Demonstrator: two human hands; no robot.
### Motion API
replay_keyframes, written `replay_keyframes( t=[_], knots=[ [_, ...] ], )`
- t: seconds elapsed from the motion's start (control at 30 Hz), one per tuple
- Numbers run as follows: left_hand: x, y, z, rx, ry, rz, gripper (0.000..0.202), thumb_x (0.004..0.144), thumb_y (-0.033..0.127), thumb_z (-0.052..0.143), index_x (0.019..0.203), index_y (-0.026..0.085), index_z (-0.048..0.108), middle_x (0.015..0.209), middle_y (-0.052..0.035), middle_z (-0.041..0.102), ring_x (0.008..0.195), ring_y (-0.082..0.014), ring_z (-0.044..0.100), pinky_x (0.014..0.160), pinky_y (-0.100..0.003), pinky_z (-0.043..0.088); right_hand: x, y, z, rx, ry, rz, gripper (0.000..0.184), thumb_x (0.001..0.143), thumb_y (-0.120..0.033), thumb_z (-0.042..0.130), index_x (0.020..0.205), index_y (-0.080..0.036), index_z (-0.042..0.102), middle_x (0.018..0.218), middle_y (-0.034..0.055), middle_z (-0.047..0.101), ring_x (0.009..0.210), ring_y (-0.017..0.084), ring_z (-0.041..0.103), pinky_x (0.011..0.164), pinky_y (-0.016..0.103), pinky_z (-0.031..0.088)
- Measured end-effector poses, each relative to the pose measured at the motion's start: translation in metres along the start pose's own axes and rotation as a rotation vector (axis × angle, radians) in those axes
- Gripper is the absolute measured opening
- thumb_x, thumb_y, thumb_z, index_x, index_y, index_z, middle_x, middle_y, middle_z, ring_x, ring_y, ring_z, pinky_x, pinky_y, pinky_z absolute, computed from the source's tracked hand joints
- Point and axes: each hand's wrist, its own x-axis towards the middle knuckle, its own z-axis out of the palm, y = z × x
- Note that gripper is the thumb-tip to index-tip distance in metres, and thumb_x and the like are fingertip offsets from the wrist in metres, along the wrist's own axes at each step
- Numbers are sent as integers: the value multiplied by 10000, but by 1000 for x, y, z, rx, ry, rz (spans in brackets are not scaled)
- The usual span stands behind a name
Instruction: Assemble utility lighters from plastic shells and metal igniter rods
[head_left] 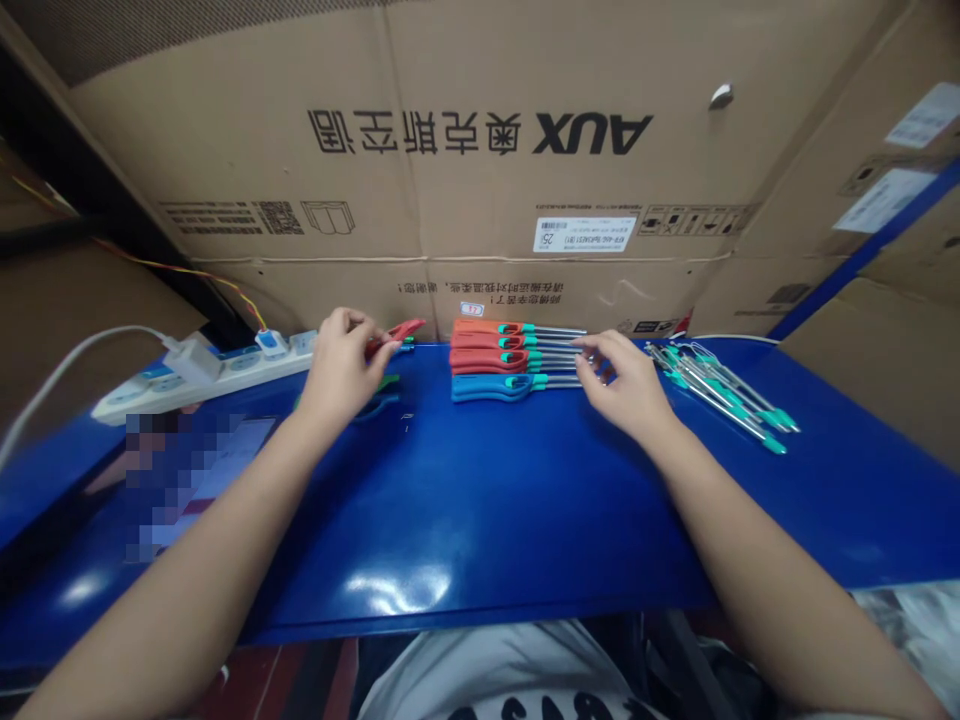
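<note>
My left hand (349,360) is closed around a red lighter handle (407,328), whose end sticks out past the fingertips. Below and behind that hand, green and blue handle pieces (379,405) lie partly hidden on the table. In the middle, several long-nosed lighters lie side by side, an orange one (480,327), red ones (480,358) and a blue one (484,388), their metal rods pointing right. At the rod tips is my right hand (619,380), thumb and fingers curved and apart; whether it touches a rod I cannot tell.
Loose metal rods with green ends (739,395) lie in a pile at the right. On the left are a white power strip (225,380) with plugs and a partly blurred phone (225,460). A large cardboard sheet (450,190) stands along the back of the blue table (510,500).
</note>
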Motion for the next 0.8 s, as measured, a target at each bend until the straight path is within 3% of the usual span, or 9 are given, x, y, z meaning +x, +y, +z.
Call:
replay_keyframes(
  t=[0.07,0.17,0.23,0.3,0.43,0.5,0.6,0.73,0.8],
  knots=[
    [-7,35,-7,-94,33,133,175,974,322,588,914,174,659,1088,-120,606,1048,-272,584,928,-428,482,-4,-11,3,60,-9,-91,278,943,-237,559,1216,-236,607,1055,92,642,788,195,613,699,352,547],
    [-29,85,-11,-171,-77,375,141,1013,288,557,971,182,639,1129,-106,660,1075,-258,604,917,-413,478,-11,-30,7,160,-33,-262,455,903,-247,632,1341,-270,513,1143,99,600,782,178,583,692,341,543],
    [-45,109,-7,-225,-171,466,139,1020,288,556,992,176,635,1144,-98,681,1066,-249,622,918,-406,480,-15,-40,9,189,-126,-365,400,838,-249,683,1221,-248,566,1098,90,577,821,189,580,695,329,531],
    [-58,120,0,-282,-250,485,152,1033,278,531,993,181,641,1159,-88,686,1059,-239,632,929,-401,482,-17,-47,9,167,-291,-393,201,814,-197,640,1009,-230,607,1052,76,555,817,180,566,689,309,505],
    [-68,122,15,-415,-450,447,199,1035,351,534,983,205,658,1100,-59,703,1021,-212,664,867,-349,503,-16,-49,6,139,-559,-316,138,809,-141,554,903,-222,614,1040,64,553,776,159,547,699,295,475],
    [-66,119,15,-471,-513,405,210,1003,415,589,1042,221,662,1113,-53,708,1024,-211,675,869,-337,513,-14,-47,3,166,-605,-273,160,825,-144,552,938,-227,629,1044,63,562,810,168,569,735,298,483],
    [-59,112,7,-444,-594,331,433,884,515,728,1196,232,629,1227,-71,690,1084,-250,670,909,-363,520,-14,-46,-1,212,-645,-239,179,846,-150,565,986,-233,640,1039,58,574,847,174,586,762,295,491],
    [-52,92,-11,-266,-769,257,785,747,437,856,1430,256,516,1349,-100,646,1189,-347,626,951,-427,509,-23,-44,-4,179,-756,-245,199,882,-233,627,1079,-239,656,1061,48,590,835,160,596,749,284,485],
    [-51,81,-16,-310,-826,201,673,786,341,808,1402,263,550,1343,-85,644,1197,-315,627,956,-392,513,-30,-41,-1,147,-787,-248,199,908,-316,658,1090,-238,666,1085,51,597,849,162,605,741,283,478]
  ],
)
